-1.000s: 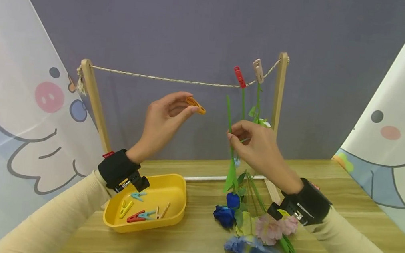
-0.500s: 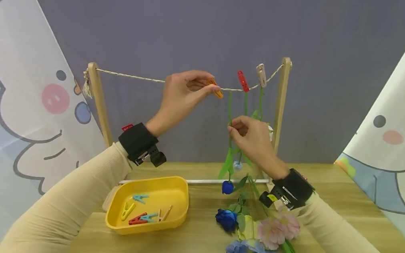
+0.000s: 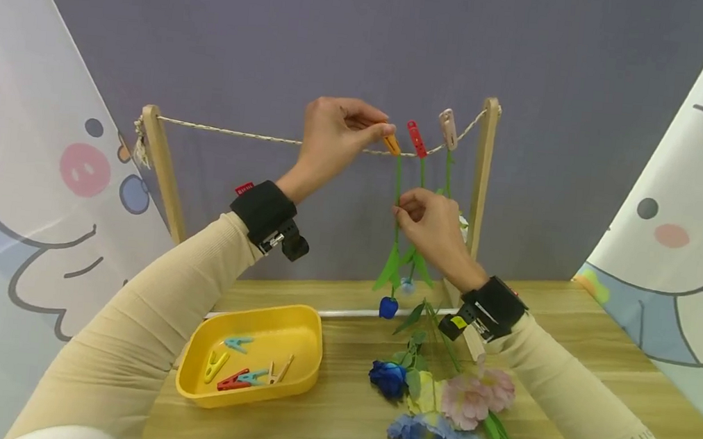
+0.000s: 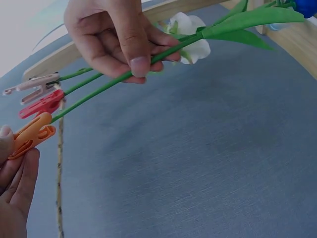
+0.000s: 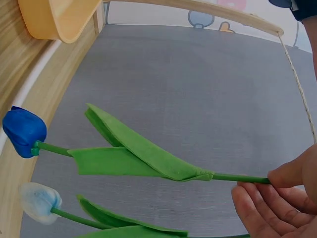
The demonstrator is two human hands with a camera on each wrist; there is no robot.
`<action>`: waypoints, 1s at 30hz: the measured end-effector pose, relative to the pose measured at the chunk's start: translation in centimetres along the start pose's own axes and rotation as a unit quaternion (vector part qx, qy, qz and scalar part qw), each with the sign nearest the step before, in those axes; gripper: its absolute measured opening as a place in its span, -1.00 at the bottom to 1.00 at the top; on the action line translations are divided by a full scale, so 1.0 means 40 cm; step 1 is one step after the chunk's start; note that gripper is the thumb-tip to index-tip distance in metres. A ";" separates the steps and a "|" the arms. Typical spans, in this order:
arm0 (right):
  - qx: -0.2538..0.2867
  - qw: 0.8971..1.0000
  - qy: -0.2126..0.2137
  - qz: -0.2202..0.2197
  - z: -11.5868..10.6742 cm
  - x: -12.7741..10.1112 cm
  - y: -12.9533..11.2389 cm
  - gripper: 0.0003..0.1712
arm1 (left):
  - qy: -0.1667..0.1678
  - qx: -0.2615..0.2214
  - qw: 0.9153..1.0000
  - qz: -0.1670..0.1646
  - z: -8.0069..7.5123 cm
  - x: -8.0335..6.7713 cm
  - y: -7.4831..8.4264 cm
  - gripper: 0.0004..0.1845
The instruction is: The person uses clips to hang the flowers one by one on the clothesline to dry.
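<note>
My left hand (image 3: 339,135) pinches an orange clothespin (image 3: 392,142) at the rope (image 3: 227,130). In the left wrist view the clothespin's (image 4: 32,135) far end meets the tip of a green stem (image 4: 94,95); whether it clamps the rope cannot be told. My right hand (image 3: 431,225) pinches that stem lower down, between thumb and fingers. It belongs to a blue tulip (image 5: 25,132) hanging head down with green leaves (image 5: 143,153). Beside it, a red clothespin (image 3: 416,139) and a pale pink clothespin (image 3: 448,129) hold two more flowers on the rope, one a pale blue tulip (image 5: 40,202).
A yellow tray (image 3: 312,376) with several clothespins stands on the table at the left. Loose artificial flowers (image 3: 467,400), blue, pink, yellow and orange, lie at the right. Wooden posts (image 3: 483,182) carry the rope, and a white bar (image 3: 349,313) runs low between them.
My left hand has moved right and up with the orange clothespin, from left of the stem to its tip at the rope. My right hand has raised the blue tulip off the table.
</note>
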State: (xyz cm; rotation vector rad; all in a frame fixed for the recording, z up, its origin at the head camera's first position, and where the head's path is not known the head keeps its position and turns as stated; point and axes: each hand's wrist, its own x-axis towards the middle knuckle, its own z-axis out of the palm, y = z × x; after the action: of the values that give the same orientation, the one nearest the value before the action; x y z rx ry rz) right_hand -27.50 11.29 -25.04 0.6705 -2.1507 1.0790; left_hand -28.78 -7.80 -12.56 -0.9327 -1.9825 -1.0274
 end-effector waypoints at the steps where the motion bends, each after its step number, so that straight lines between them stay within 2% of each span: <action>1: 0.003 1.000 -0.001 0.003 0.004 -0.001 0.003 -0.87 | -0.003 0.004 1.000 -0.003 0.004 0.000 -0.002 -0.81; 6: 0.007 1.000 0.000 0.003 0.013 -0.003 0.008 -0.88 | -0.019 0.012 1.000 -0.010 0.019 -0.007 -0.006 -0.83; 13: -0.001 1.000 0.007 0.000 0.000 0.002 0.007 -0.87 | -0.023 -0.011 1.000 -0.017 0.031 -0.005 -0.008 -0.82; 19: 0.001 1.000 0.004 0.001 -0.005 0.005 0.006 -0.86 | -0.025 -0.021 0.999 -0.039 0.031 -0.007 -0.004 -0.75; 23: 0.001 1.000 0.002 0.001 -0.005 0.006 0.005 -0.86 | -0.028 -0.008 0.998 -0.053 0.029 -0.013 -0.005 -0.68; 30: -0.014 1.000 -0.002 0.009 -0.003 0.006 0.007 -0.84 | -0.051 -0.021 0.995 -0.078 0.031 -0.022 -0.003 -0.61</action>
State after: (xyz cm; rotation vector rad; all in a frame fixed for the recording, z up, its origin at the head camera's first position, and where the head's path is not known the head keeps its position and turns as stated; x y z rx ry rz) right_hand -27.79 11.50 -24.95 0.6419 -2.1760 1.0568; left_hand -28.74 -7.02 -13.87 -0.8778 -2.1539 -1.1318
